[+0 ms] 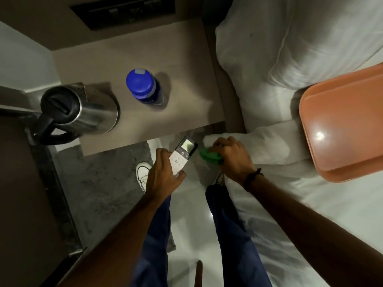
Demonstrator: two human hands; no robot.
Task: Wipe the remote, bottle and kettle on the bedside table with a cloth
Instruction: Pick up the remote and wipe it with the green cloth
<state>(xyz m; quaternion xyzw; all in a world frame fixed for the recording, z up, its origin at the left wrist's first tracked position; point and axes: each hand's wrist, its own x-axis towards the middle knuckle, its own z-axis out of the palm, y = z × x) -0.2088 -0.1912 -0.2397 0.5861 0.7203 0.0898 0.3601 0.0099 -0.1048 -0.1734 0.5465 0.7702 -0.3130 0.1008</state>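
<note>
L hand (160,172) grips remote (182,157); R hand (233,157) clutches green cloth (209,156).

Bedside table (186,83) left of bed (269,100), hands before it.
On table: kettle (83,108) at left edge, bottle (145,88) to its right. Remote (182,156) in left hand (163,175), off table's near edge; cloth (210,156) in right hand (234,156) just beside. Tray (344,125) on bed, far right.

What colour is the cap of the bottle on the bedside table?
Blue. The cap of the bottle shows clearly from above in the head view.
</note>
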